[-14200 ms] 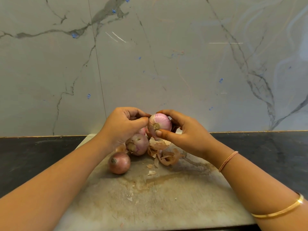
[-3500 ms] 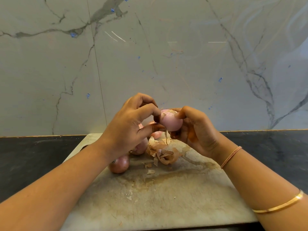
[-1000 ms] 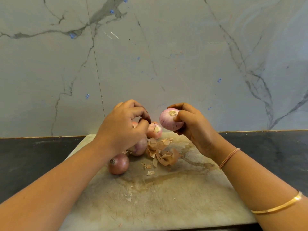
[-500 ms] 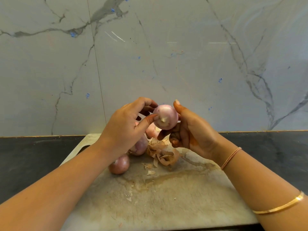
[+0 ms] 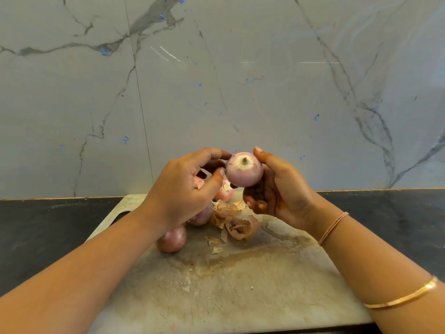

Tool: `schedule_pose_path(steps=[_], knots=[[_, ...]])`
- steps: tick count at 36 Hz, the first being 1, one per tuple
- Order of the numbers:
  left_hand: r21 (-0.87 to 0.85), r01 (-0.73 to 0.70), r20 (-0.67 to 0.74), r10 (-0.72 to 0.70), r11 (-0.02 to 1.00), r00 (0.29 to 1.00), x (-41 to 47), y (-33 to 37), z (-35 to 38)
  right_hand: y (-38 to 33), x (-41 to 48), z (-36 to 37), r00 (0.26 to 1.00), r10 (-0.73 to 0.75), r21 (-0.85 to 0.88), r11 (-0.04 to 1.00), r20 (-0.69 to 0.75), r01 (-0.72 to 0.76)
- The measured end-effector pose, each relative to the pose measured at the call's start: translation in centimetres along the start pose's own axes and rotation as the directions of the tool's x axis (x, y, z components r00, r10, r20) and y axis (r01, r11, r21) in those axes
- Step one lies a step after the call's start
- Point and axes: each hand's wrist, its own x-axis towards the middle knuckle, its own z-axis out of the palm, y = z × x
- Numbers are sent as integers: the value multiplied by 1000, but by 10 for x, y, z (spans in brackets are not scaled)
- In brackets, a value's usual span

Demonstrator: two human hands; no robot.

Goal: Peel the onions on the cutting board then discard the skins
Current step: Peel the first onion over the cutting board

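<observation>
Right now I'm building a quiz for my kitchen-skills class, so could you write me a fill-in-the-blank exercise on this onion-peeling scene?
1. The hand gripping the raised onion is the person's ___ one.
2. The brown-skinned onion lies on the cutting board by the ___ forearm.
3. The loose skins lie piled on the board, and the countertop around it is ___.
Missing words: right; left; black.

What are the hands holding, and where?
A peeled onion: the right hand grips its side and underside; the left hand pinches at its other side.
</observation>
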Motion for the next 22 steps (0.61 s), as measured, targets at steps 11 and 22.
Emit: schedule_pose_path(steps=[11,22], knots=[[-50,74,-62,-77,996,995,0,5,1,3,1,5,999,-38,-22,999,27,38],[-191,83,-158,-114,978,981,0,5,6,5,2,8,958,-287,-271,920,22,282]])
